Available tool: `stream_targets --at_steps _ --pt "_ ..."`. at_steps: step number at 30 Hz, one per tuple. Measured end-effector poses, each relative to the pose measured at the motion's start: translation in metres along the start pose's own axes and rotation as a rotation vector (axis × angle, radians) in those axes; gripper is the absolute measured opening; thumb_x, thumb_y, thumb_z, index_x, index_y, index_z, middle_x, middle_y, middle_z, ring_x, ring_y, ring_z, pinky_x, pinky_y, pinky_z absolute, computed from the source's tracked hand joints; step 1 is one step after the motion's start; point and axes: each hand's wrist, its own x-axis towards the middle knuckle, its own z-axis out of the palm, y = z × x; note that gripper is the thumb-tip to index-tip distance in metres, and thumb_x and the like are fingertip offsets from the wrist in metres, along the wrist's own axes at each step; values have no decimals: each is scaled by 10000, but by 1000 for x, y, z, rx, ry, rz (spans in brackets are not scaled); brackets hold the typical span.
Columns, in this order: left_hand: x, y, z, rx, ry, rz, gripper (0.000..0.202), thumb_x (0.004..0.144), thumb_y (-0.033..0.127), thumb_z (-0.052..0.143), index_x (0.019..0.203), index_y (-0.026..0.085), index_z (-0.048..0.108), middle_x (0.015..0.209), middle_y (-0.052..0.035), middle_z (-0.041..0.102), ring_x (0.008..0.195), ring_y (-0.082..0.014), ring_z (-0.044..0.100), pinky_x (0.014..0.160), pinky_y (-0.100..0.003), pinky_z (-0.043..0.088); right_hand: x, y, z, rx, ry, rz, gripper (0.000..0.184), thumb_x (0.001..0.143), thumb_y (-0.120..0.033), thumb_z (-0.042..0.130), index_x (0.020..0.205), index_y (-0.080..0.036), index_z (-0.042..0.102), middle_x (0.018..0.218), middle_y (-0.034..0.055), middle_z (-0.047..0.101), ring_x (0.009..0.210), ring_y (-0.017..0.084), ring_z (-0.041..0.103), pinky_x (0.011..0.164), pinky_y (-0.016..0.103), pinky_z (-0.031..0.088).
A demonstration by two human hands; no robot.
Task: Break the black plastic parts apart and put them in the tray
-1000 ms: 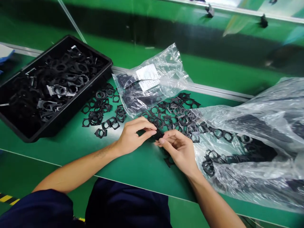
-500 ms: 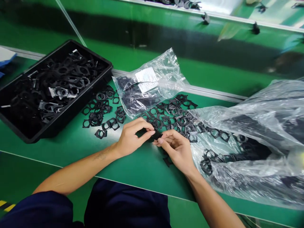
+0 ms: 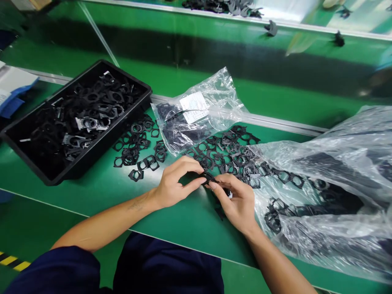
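Observation:
Between both hands is a small black plastic part (image 3: 209,178), partly covered by the fingers. My left hand (image 3: 177,182) pinches its left end between thumb and fingertips. From the other side my right hand (image 3: 235,200) grips it, thumb toward me and fingers curled behind. Just beyond the hands lies a spread of loose black ring-shaped plastic parts (image 3: 219,158). Another dark piece (image 3: 219,211) rests on the table beneath my right hand, mostly hidden by it.
A black bin (image 3: 114,128) full of similar parts stands at left. A clear labelled bag (image 3: 194,108) lies behind the hands. At right, a large plastic bag (image 3: 330,245) spills more parts. The green table (image 3: 122,204) has a front edge near my lap; a shelf (image 3: 294,22) runs along the back.
The view has shifted slightly, so everything sits a little lower and further right. Both hands keep hold of the black part, whose angle between the fingers has changed a little.

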Motion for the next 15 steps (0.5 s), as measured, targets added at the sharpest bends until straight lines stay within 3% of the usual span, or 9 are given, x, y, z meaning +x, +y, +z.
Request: stream_targets --at_steps 4,9,15 --pt "1 0 -1 -129 -20 -107 48 898 199 724 895 180 680 892 -53 719 879 -164 695 826 -314 582 0 -2 -2 -146 41 -185 56 914 -207 692 864 -216 667 735 10 697 622 150 651 631 276 553" --pt "-1 -1 -1 -280 -84 -333 101 916 241 708 986 170 699 909 -63 738 856 -157 712 811 -288 581 0 -1 -2 -231 20 -321 80 922 -140 669 896 -216 673 766 26 723 661 156 679 649 275 564" --pt "2 0 -3 -231 -84 -282 54 902 229 725 881 180 720 838 -51 738 821 -161 688 777 -293 556 -2 -2 -2 -261 42 -314 66 918 -151 662 916 -212 686 797 44 749 682 170 697 663 289 570"
